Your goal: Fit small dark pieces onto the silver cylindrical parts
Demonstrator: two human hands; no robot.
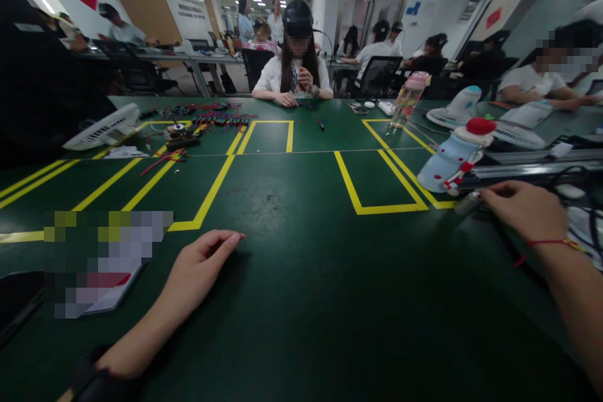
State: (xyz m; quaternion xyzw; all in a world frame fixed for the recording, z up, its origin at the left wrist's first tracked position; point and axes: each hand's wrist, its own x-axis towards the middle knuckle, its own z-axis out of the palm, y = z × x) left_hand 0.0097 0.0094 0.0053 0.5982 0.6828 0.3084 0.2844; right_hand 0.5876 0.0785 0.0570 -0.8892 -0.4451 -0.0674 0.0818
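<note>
A small grey object [468,203] lies near the table's [301,301] right edge, pinched at the right hand's [525,210] fingertips, seemingly to steady it. Just behind lies a tipped pale-blue bottle [450,160]. The left hand [200,264] rests loosely curled, empty, near the front edge.

A single head-worn view is given, aimed forward and down over the green table [301,301]; the left hand [200,264] and right hand [522,210] are caught close below, with the far side seen wide.
</note>
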